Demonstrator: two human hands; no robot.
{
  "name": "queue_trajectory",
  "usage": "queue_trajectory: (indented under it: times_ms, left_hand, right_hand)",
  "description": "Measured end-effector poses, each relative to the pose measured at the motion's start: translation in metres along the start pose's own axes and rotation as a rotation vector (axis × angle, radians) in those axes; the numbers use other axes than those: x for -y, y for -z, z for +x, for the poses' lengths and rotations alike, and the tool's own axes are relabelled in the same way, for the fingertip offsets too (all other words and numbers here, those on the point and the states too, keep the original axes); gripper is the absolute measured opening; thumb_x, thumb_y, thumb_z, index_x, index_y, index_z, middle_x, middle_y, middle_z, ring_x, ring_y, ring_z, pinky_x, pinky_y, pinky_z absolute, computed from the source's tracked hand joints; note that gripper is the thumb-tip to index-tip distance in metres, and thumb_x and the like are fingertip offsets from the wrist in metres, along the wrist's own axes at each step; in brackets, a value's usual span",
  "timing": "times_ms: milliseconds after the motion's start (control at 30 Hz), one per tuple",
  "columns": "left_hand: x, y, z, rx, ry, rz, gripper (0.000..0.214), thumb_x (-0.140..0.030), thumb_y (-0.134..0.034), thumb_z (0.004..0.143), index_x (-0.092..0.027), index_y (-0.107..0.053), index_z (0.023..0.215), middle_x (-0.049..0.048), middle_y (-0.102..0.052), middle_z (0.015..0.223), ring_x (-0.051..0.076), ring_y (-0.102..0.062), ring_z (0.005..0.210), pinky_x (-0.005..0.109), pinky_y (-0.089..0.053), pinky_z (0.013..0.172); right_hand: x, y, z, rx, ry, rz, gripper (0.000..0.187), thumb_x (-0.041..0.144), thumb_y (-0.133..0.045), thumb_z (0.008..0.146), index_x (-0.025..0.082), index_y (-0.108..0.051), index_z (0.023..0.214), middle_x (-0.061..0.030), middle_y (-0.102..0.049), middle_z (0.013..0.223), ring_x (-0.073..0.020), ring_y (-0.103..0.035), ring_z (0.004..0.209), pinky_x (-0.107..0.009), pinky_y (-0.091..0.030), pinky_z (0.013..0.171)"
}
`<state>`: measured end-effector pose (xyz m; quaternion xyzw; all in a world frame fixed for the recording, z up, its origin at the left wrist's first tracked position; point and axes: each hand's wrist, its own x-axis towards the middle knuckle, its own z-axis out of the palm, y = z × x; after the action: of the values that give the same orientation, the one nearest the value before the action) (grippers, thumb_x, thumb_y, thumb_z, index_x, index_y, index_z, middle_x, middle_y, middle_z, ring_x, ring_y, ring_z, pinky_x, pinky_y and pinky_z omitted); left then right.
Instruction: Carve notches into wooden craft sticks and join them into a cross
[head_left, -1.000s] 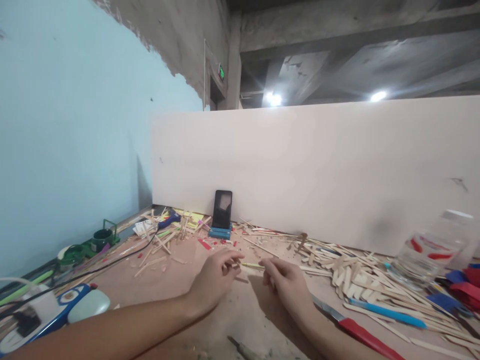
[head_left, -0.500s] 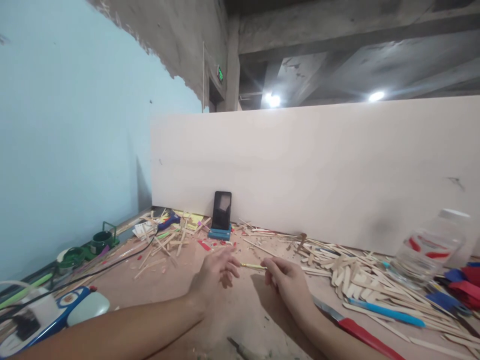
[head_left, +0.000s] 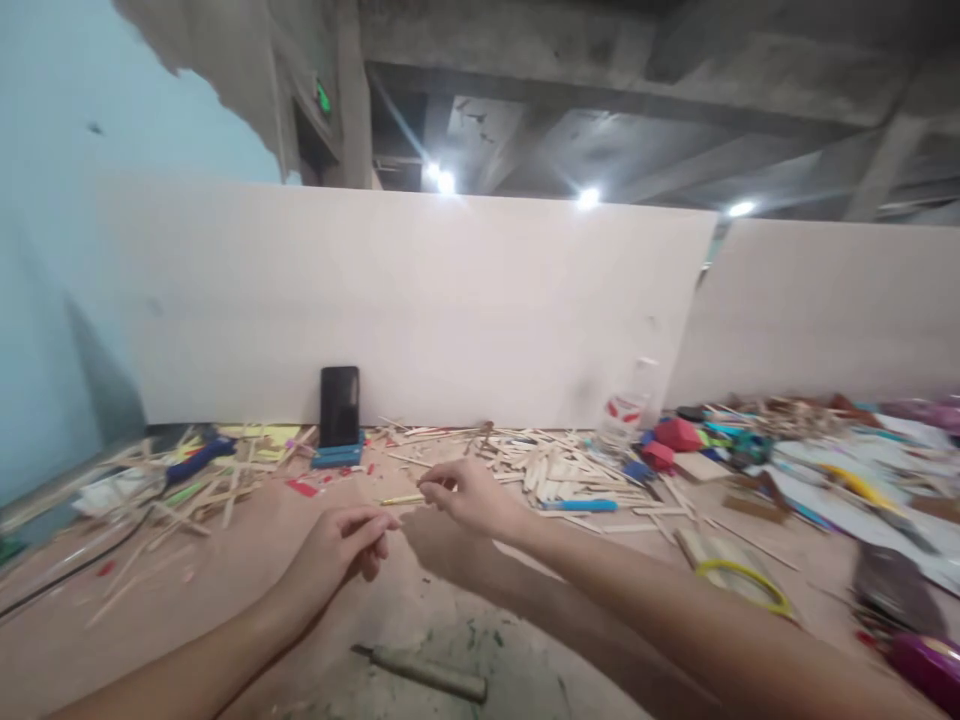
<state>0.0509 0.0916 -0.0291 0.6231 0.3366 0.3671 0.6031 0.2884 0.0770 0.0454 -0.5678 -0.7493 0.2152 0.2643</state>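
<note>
Head view: right hand [head_left: 466, 497] perhaps pinches a blurred yellowish stick [head_left: 400, 500].

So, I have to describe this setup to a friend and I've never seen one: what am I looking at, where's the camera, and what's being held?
There is no machine here, just a person's bare left hand and right hand. Every picture comes from one camera on that person's head, looking forward and down.

On the cluttered table, a phone stands upright in a blue stand. To its right are a pile of flat wooden sticks and a clear bottle. Nearest the camera lies a tool with a wooden handle.

A thin yellowish rod reaches to the right fingertips; whether they grip it is unclear. I see nothing held in the left hand.
</note>
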Motion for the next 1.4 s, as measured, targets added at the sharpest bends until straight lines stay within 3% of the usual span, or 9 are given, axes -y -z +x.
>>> queue_trajectory:
  times_ms: [200, 333, 500, 667, 900, 1167, 1400]
  left_hand:
    - [-0.001, 0.001, -0.004, -0.005, 0.006, 0.002, 0.028, -0.041, -0.067, 0.104, -0.013, -0.069, 0.101, -0.0023, -0.065, 0.077, 0.01, -0.059, 0.059, 0.022, -0.051, 0.056]
    - [-0.003, -0.001, -0.003, 0.006, 0.008, 0.008, 0.027, -0.039, -0.066, 0.105, -0.012, -0.068, 0.101, -0.0024, -0.063, 0.077, 0.009, -0.058, 0.059, 0.021, -0.051, 0.055]
    - [-0.002, -0.001, -0.003, 0.017, 0.0, 0.029, 0.026, -0.038, -0.065, 0.106, -0.012, -0.067, 0.1, -0.0022, -0.063, 0.078, 0.01, -0.059, 0.061, 0.022, -0.053, 0.057]
    - [-0.002, 0.0, -0.005, 0.023, 0.007, 0.037, 0.027, -0.039, -0.065, 0.106, -0.013, -0.067, 0.101, -0.0016, -0.064, 0.08, 0.01, -0.06, 0.063, 0.023, -0.054, 0.059]
    - [-0.003, 0.001, -0.005, 0.036, 0.024, 0.043, 0.028, -0.04, -0.065, 0.105, -0.013, -0.067, 0.102, -0.0009, -0.064, 0.082, 0.011, -0.061, 0.065, 0.024, -0.055, 0.061]
    - [0.003, 0.002, -0.001, 0.056, 0.02, 0.052, 0.028, -0.041, -0.065, 0.105, -0.013, -0.067, 0.109, 0.0024, -0.068, 0.093, 0.013, -0.065, 0.074, 0.028, -0.059, 0.068]
    - [0.01, 0.002, 0.003, 0.063, 0.003, 0.05, 0.028, -0.04, -0.065, 0.105, -0.013, -0.067, 0.107, 0.0012, -0.067, 0.089, 0.013, -0.064, 0.071, 0.028, -0.058, 0.067]
  right_hand:
    - [-0.053, 0.113, -0.026, 0.038, -0.076, -0.329, 0.03, 0.039, -0.065, 0.103, 0.021, -0.067, 0.128, -0.0111, -0.065, 0.136, -0.0244, -0.066, 0.115, -0.046, -0.059, 0.098]
    - [-0.087, 0.149, -0.052, 0.14, -0.118, -0.439, 0.033, 0.039, -0.068, 0.102, 0.019, -0.067, 0.128, -0.0106, -0.066, 0.133, -0.0244, -0.068, 0.111, -0.045, -0.06, 0.094]
    - [-0.11, 0.149, -0.068, 0.194, -0.097, -0.509, 0.033, 0.039, -0.067, 0.102, 0.02, -0.066, 0.129, -0.0107, -0.066, 0.133, -0.0248, -0.067, 0.113, -0.047, -0.059, 0.096]
    - [-0.126, 0.149, -0.065, 0.134, -0.125, -0.585, 0.033, 0.04, -0.066, 0.103, 0.02, -0.066, 0.13, -0.0111, -0.066, 0.134, -0.0247, -0.067, 0.113, -0.047, -0.059, 0.096]
    - [-0.143, 0.166, -0.05, 0.029, -0.163, -0.652, 0.033, 0.04, -0.066, 0.103, 0.02, -0.066, 0.13, -0.0107, -0.065, 0.134, -0.0247, -0.067, 0.113, -0.047, -0.059, 0.096]
    - [-0.15, 0.176, -0.047, -0.03, -0.143, -0.587, 0.035, 0.041, -0.067, 0.102, 0.018, -0.067, 0.128, -0.009, -0.067, 0.13, -0.0258, -0.068, 0.109, -0.045, -0.061, 0.092]
    - [-0.153, 0.18, -0.051, -0.026, -0.124, -0.499, 0.038, 0.043, -0.068, 0.101, 0.016, -0.067, 0.127, -0.0079, -0.067, 0.128, -0.0275, -0.069, 0.109, -0.045, -0.061, 0.091]
